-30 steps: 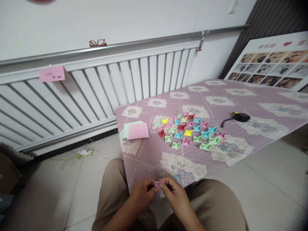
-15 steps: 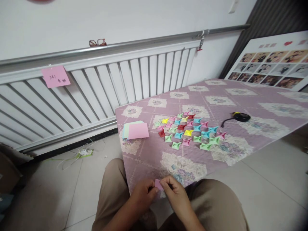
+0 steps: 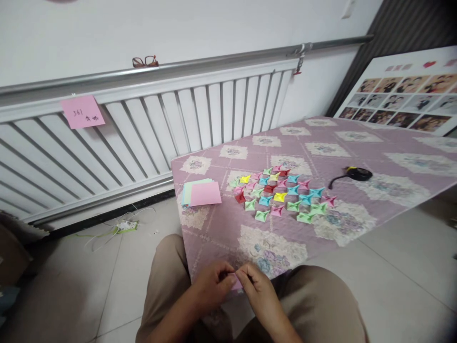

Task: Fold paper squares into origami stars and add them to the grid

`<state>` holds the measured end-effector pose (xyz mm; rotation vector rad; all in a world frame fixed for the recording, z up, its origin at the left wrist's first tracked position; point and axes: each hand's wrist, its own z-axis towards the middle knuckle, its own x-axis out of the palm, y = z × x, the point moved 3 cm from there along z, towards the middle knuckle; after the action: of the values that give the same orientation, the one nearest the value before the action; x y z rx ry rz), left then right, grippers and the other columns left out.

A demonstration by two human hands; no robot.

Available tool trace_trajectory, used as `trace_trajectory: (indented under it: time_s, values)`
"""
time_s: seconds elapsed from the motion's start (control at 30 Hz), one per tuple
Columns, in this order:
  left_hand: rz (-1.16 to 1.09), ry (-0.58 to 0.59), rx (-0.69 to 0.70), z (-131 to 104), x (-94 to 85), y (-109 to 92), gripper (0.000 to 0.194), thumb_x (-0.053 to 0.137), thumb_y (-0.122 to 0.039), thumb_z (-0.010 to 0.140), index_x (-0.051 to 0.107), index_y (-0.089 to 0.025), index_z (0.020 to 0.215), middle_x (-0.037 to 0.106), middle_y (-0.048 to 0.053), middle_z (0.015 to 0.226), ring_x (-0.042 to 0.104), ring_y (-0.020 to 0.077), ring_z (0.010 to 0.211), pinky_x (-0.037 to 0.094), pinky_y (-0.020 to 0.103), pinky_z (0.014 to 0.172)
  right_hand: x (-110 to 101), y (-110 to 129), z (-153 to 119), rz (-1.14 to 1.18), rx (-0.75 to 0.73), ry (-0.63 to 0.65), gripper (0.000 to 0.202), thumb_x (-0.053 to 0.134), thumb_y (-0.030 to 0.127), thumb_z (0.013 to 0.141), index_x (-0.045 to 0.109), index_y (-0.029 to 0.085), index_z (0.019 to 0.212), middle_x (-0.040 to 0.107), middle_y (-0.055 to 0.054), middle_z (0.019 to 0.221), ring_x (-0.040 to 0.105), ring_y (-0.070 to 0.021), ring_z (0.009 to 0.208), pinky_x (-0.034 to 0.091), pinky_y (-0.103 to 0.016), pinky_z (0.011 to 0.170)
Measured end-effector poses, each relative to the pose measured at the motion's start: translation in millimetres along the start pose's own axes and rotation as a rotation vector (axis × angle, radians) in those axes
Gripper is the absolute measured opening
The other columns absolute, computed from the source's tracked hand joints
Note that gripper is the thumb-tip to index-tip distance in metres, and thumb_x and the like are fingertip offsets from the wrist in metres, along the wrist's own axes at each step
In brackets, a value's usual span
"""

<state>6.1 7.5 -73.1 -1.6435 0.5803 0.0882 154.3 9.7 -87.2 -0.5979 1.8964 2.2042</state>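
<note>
A small piece of pink folded paper [image 3: 236, 282] is pinched between my two hands over the near edge of the table. My left hand [image 3: 215, 285] grips its left side, thumb on top. The fingers of my right hand [image 3: 256, 286] hold its right side and upper edge, close to the left fingertips. Part of the paper is hidden behind the fingers. Beyond the hands, several small folded paper shapes [image 3: 270, 189] in green, pink, blue, yellow and red lie in loose rows. To their left rests a stack of coloured paper sheets [image 3: 206, 193], pink on top.
The table [image 3: 214, 238] has a flowered purple cloth. A black coiled object [image 3: 359, 174] lies at its right. Behind stands a white radiator [image 3: 214, 114] with a pink note [image 3: 83, 112]; glasses [image 3: 145, 61] rest on the pipe above. A photo board [image 3: 403, 95] leans at the back right.
My hands have shifted slightly on the pink paper, and the fingertips have come closer together along its upper edge. The paper shapes and the stack stay where they were.
</note>
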Motion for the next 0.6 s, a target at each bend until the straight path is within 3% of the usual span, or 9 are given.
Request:
trace_trajectory:
  time_s: [0.1, 0.33, 0.47, 0.6]
  values:
    - [0.036, -0.056, -0.023, 3, -0.3, -1, 0.016, 0.049, -0.025, 0.078, 0.058, -0.016, 0.066, 0.056, -0.002, 0.064, 0.049, 0.0125, 0.064, 0.036, 0.023, 0.06, 2, 1, 0, -0.02, -0.009, 0.005, 0.034, 0.046, 0.042, 0.089, 0.053, 0.021, 0.063, 0.055, 0.001, 0.064, 0.052, -0.0148, 0.064, 0.04, -0.024, 0.057]
    - [0.014, -0.167, -0.035, 5, -0.9, 0, 0.02, 0.048, -0.03, 0.079, 0.056, -0.017, 0.066, 0.054, -0.002, 0.062, 0.048, 0.0133, 0.063, 0.035, 0.024, 0.059, 0, 0, 0, 0.039, 0.053, 0.019, 0.027, 0.046, 0.044, 0.089, 0.061, 0.022, 0.086, 0.062, -0.001, 0.077, 0.058, -0.0167, 0.073, 0.044, -0.025, 0.066]
    - [-0.011, -0.182, -0.037, 10, -0.8, 7, 0.021, 0.049, -0.031, 0.08, 0.059, -0.016, 0.069, 0.057, -0.001, 0.065, 0.051, 0.0136, 0.065, 0.038, 0.024, 0.061, -1, 1, 6, -0.036, 0.025, 0.041, 0.03, 0.044, 0.042, 0.09, 0.06, 0.022, 0.076, 0.061, -0.001, 0.073, 0.058, -0.017, 0.073, 0.044, -0.027, 0.068]
    - [0.181, -0.138, -0.016, 22, -3.3, 8, 0.02, 0.047, -0.025, 0.081, 0.064, -0.016, 0.076, 0.063, 0.0, 0.072, 0.055, 0.0147, 0.07, 0.04, 0.024, 0.065, -6, 2, 21, -0.192, -0.045, 0.069, 0.028, 0.043, 0.036, 0.091, 0.06, 0.022, 0.073, 0.063, -0.001, 0.072, 0.058, -0.0174, 0.073, 0.041, -0.028, 0.068]
